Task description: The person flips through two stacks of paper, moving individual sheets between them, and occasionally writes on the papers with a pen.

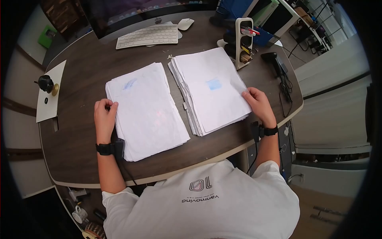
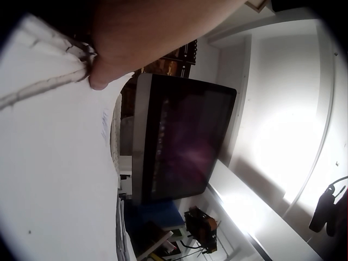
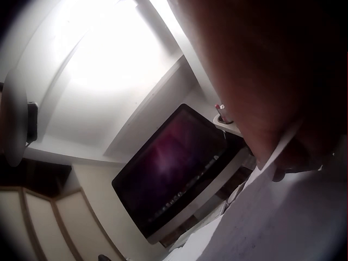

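Note:
Two stacks of white paper lie side by side on the desk. The left stack (image 1: 147, 115) has a blue scribble near its top; the right stack (image 1: 211, 67) is thicker, with a light blue patch on its top sheet. My left hand (image 1: 104, 119) is at the left stack's left edge, its thumb over the paper and its fingers curled at the side. In the left wrist view the thumb (image 2: 99, 80) sits right at the layered edge. My right hand (image 1: 260, 105) pinches the right stack's right edge; the right wrist view shows a raised sheet (image 3: 244, 217) between thumb and fingers.
Behind the stacks are a white keyboard (image 1: 147, 36), a mouse (image 1: 186, 24) and a monitor (image 1: 147, 14). A pen holder (image 1: 243, 44) stands at the back right, beside a black handheld device (image 1: 274, 63) with a cable. A white board (image 1: 51, 91) bears a black object at the left.

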Motion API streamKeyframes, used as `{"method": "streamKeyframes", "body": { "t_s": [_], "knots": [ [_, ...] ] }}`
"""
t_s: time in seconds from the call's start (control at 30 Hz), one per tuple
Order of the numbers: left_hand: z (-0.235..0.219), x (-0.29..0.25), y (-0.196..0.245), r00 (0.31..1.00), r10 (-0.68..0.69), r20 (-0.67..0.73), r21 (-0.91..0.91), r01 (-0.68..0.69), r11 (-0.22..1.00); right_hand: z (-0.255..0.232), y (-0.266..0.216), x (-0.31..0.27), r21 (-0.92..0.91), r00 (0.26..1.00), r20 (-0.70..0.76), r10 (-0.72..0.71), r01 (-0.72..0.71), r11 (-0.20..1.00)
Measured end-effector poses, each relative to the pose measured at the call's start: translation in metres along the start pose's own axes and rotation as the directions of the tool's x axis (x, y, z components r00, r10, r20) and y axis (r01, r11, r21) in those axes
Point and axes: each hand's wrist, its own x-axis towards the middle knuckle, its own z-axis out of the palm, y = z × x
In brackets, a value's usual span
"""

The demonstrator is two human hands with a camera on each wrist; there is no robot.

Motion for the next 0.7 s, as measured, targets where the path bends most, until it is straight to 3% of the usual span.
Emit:
{"method": "streamKeyframes", "body": {
  "t_s": [0.27,0.37,0.43,0.47,0.57,0.63,0.67,0.7],
  "knots": [
    [0.0,0.001,-0.007,1.0,0.019,-0.02,-0.019,-0.019,1.0,0.009,0.01,-0.002,-0.031,1.0,0.0,-0.023,0.023,0.999],
    [0.0,0.002,-0.004,1.0,0.008,-0.027,-0.027,-0.009,1.0,0.014,-0.004,-0.01,-0.164,0.992,-0.109,-0.057,0.038,0.986],
    [-0.001,0.001,-0.003,0.999,-0.012,-0.039,-0.026,0.011,1.0,0.018,-0.019,-0.023,-0.414,0.956,-0.252,-0.153,0.036,0.91],
    [-0.001,0.001,-0.003,0.999,-0.002,-0.042,-0.044,0.001,0.999,0.021,-0.019,-0.027,-0.592,0.896,-0.282,-0.342,0.118,0.797],
    [-0.002,0.002,-0.001,0.999,-0.006,-0.052,-0.049,0.004,0.999,0.041,-0.056,-0.04,-0.476,0.869,-0.277,-0.409,0.246,0.844],
    [-0.001,0.003,0.0,0.997,0.021,-0.073,-0.113,-0.029,0.993,0.076,-0.079,-0.055,-0.25,0.929,-0.135,-0.344,0.304,0.919],
    [-0.003,0.003,0.005,0.997,0.028,-0.076,-0.13,-0.038,0.991,0.092,-0.09,-0.063,-0.257,0.951,0.041,-0.306,0.306,0.917],
    [-0.003,0.002,0.009,0.997,0.031,-0.076,-0.122,-0.041,0.992,0.112,-0.087,-0.066,-0.21,0.925,0.153,-0.348,0.375,0.903]
  ]
}}
